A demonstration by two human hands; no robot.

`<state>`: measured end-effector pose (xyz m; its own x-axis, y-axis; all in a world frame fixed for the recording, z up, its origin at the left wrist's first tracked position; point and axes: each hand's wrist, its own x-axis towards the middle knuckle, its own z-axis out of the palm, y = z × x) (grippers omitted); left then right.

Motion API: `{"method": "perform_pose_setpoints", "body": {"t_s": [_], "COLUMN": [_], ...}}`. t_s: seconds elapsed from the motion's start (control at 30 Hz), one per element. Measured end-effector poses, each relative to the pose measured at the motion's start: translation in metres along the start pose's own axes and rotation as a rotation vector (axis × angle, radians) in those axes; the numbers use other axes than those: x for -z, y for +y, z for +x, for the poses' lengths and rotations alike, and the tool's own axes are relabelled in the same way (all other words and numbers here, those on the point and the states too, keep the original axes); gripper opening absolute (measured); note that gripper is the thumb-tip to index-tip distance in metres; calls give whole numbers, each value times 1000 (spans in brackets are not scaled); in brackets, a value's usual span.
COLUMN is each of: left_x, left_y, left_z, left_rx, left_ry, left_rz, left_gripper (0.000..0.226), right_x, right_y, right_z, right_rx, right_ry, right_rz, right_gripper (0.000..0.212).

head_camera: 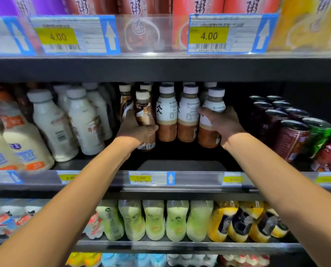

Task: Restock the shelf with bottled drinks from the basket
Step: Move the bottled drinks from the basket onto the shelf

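**Two bottles in hand at the middle shelf**

Two bare arms reach into the middle shelf [180, 164], one bottle in each hand. The left hand [135, 130] is wrapped round the lower half of a copper-labelled bottle [144, 112] with a cream cap, its fingers curled behind the bottle and the thumb across the front. This bottle leans slightly and sits at the front of a short row of the same drink. The right hand [224, 126] grips a white-labelled bottle [212, 116] of brown drink from its right side, fingers closed round the label. Whether either bottle's base rests on the shelf floor cannot be told.

Between the two held bottles stand two more white-labelled bottles [177, 116], upright and side by side, the nearer one just beside the bottle in the right hand. Cream milk bottles [83, 120] fill the left of the same shelf, and dark cans [291, 135] are lined up on the right, with a green can [318, 132] at their outer edge.

On the shelf's front rail, below the hands, sits a yellow price tag reading 5.00 [140, 178]. The shelf underneath carries pale green bottles [155, 220] and yellow-wrapped bottles [237, 222]. The rail above shows tags marked 4.00 [209, 35].
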<state>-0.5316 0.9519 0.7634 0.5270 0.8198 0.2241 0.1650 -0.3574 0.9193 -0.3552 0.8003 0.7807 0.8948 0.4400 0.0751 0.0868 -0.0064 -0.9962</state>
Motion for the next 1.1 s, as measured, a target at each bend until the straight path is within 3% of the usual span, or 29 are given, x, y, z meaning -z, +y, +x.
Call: {"method": "perform_pose_setpoints", "body": {"t_s": [0.13, 0.3, 0.43, 1.1], "left_x": [1, 0, -2, -5], "left_y": [-4, -5, -5, -5], "left_z": [5, 11, 12, 12], "left_rx": [-18, -16, -22, 26], "left_ry": [-19, 2, -6, 8], "left_rz": [40, 46, 41, 82], "left_gripper": [65, 65, 60, 61], "right_x": [1, -6, -7, -12], "right_y": [-2, 3, 3, 4], "right_z": [7, 4, 10, 17], "right_rx": [6, 46, 14, -19], "right_ry": [-20, -19, -9, 34], "right_rz": [-5, -13, -2, -102], "right_gripper": [59, 82, 71, 85]}}
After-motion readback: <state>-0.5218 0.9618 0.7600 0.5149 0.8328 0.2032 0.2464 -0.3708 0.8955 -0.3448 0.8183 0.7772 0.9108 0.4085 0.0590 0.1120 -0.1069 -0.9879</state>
